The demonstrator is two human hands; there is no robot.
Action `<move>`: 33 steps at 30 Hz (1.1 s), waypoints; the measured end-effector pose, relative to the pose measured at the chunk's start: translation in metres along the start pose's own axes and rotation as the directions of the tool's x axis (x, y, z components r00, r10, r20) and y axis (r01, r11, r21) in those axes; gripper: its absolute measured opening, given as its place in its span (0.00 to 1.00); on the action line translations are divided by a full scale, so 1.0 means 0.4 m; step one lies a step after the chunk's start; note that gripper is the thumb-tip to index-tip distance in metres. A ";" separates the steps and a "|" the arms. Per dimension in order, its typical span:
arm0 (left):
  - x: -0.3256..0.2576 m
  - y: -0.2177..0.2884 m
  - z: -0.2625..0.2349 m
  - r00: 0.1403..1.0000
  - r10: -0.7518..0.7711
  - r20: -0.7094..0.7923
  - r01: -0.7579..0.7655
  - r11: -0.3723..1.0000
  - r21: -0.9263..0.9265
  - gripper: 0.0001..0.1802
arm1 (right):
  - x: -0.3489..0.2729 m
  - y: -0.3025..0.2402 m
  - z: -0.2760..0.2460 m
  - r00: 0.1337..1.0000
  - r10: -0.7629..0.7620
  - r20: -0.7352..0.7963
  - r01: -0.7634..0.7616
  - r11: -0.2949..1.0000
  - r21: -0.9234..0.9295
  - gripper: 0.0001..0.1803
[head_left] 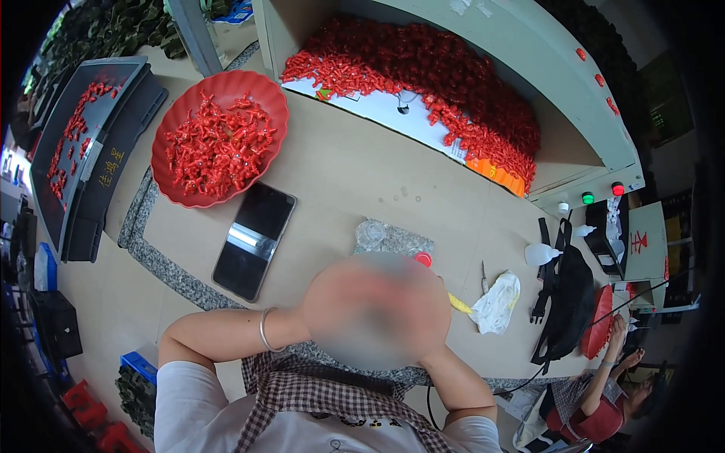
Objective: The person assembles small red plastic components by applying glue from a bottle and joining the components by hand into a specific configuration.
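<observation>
A round blur covers my left hand (326,313) and my right hand (424,328), which are close together at the table's near edge. Their fingers, and anything between them, cannot be made out; a reddish smear shows inside the blur. Just beyond them lies a small speckled stone slab (404,240) with a clear round dish (370,234) on its left end. A red round cap (423,260) is at the slab's near right side. Beside my right hand a yellow pointed piece (459,304) sticks out toward a crumpled white cloth (496,303); whether I hold it is hidden.
Left of the hands are a black phone (254,241) and a red scalloped bowl (281,128) of small red pieces. A dark bin (98,162) stands farther left. Many more red pieces (453,68) fill the cabinet. A black bag (566,302) lies right; another person (593,404) sits beyond.
</observation>
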State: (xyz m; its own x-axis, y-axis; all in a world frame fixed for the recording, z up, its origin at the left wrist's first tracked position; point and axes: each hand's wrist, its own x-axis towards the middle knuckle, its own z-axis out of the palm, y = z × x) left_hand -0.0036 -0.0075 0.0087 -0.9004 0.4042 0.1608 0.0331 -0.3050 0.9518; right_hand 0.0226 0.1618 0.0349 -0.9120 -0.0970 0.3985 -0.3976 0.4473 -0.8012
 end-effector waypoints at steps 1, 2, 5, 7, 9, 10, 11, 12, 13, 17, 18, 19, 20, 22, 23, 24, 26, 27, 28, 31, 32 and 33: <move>-0.001 0.000 0.000 1.000 -0.021 -0.003 0.021 1.000 -0.013 0.08 | 0.000 0.001 0.000 1.000 -0.004 0.000 0.004 1.000 -0.002 0.07; 0.000 0.000 0.000 1.000 -0.021 -0.003 0.021 1.000 -0.012 0.08 | 0.001 0.001 0.001 1.000 -0.005 -0.001 0.005 1.000 -0.002 0.07; 0.001 0.001 0.001 1.000 -0.011 -0.011 0.011 1.000 -0.021 0.08 | 0.000 0.003 0.003 1.000 0.020 0.002 -0.020 1.000 0.004 0.07; -0.001 -0.004 0.000 0.999 -0.041 -0.016 0.041 0.999 -0.032 0.08 | -0.002 0.006 0.006 0.999 0.037 -0.006 -0.037 0.999 0.018 0.06; -0.002 -0.008 -0.002 0.998 -0.055 -0.017 0.054 0.998 -0.045 0.08 | -0.002 0.005 0.006 0.999 0.039 -0.005 -0.039 0.999 0.019 0.06; -0.004 -0.007 -0.002 0.998 -0.067 -0.018 0.066 0.996 -0.058 0.08 | -0.001 0.003 0.006 0.999 0.040 -0.004 -0.040 0.999 0.020 0.06; -0.005 -0.006 -0.002 0.998 -0.067 -0.019 0.065 0.996 -0.057 0.08 | -0.002 0.001 0.006 0.999 0.040 -0.004 -0.040 0.999 0.021 0.06; -0.005 -0.007 -0.002 0.997 -0.075 -0.019 0.073 0.996 -0.055 0.08 | -0.003 0.002 0.008 0.999 0.044 -0.003 -0.044 0.999 0.022 0.07; -0.005 -0.007 -0.003 0.996 -0.082 -0.019 0.081 0.995 -0.052 0.09 | -0.003 0.003 0.008 0.999 0.049 -0.002 -0.049 0.999 0.022 0.07; -0.004 0.000 0.001 0.998 -0.048 -0.039 0.047 0.999 -0.027 0.08 | -0.003 -0.001 0.009 1.000 0.024 0.001 -0.024 1.000 0.004 0.08; -0.003 0.004 0.001 0.999 0.014 -0.038 -0.012 0.999 0.047 0.07 | -0.003 -0.004 0.008 0.999 -0.034 -0.017 0.033 0.999 -0.028 0.08; -0.002 0.007 0.002 0.997 0.076 -0.031 -0.071 0.990 0.120 0.06 | -0.004 -0.006 0.008 0.995 -0.092 -0.033 0.090 0.994 -0.061 0.09; -0.001 0.011 0.003 0.997 0.073 -0.030 -0.069 0.990 0.119 0.06 | -0.005 -0.007 0.009 0.995 -0.090 -0.034 0.087 0.994 -0.061 0.09; 0.002 0.018 0.007 0.985 0.171 -0.024 -0.164 0.970 0.178 0.06 | -0.006 -0.008 0.007 0.982 -0.183 -0.049 0.177 0.977 -0.116 0.10; 0.002 0.020 0.007 0.985 0.170 -0.022 -0.163 0.971 0.177 0.06 | -0.008 -0.008 0.007 0.982 -0.181 -0.050 0.175 0.978 -0.117 0.10; 0.002 0.023 0.005 0.985 0.173 -0.003 -0.170 0.967 0.190 0.05 | -0.007 -0.007 0.007 0.980 -0.190 -0.055 0.183 0.977 -0.112 0.10; 0.004 0.024 0.004 0.984 0.177 0.018 -0.177 0.963 0.203 0.05 | -0.006 -0.006 0.008 0.978 -0.198 -0.062 0.191 0.976 -0.108 0.10; 0.002 0.022 0.005 0.984 0.177 0.015 -0.177 0.963 0.205 0.05 | -0.006 -0.006 0.008 0.979 -0.194 -0.063 0.188 0.977 -0.097 0.10; 0.001 0.022 0.005 0.984 0.177 0.013 -0.176 0.962 0.207 0.06 | -0.007 -0.006 0.008 0.980 -0.190 -0.063 0.184 0.979 -0.087 0.10; -0.002 0.020 0.006 0.987 0.159 0.004 -0.157 0.967 0.200 0.06 | -0.007 -0.006 0.010 0.984 -0.165 -0.067 0.162 0.985 -0.052 0.10; -0.001 0.019 0.006 0.987 0.160 0.004 -0.158 0.967 0.200 0.06 | -0.006 -0.006 0.009 0.984 -0.166 -0.068 0.163 0.985 -0.052 0.10; -0.001 0.019 0.006 0.991 0.131 -0.011 -0.127 0.973 0.191 0.06 | -0.006 -0.007 0.009 0.990 -0.129 -0.059 0.126 0.991 -0.052 0.09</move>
State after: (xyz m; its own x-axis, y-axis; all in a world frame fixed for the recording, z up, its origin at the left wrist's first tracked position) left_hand -0.0018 -0.0080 0.0167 -0.8930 0.3513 0.2814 0.2292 -0.1830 0.9560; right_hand 0.0255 0.1574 0.0346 -0.8457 -0.1014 0.5240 -0.5034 0.4775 -0.7201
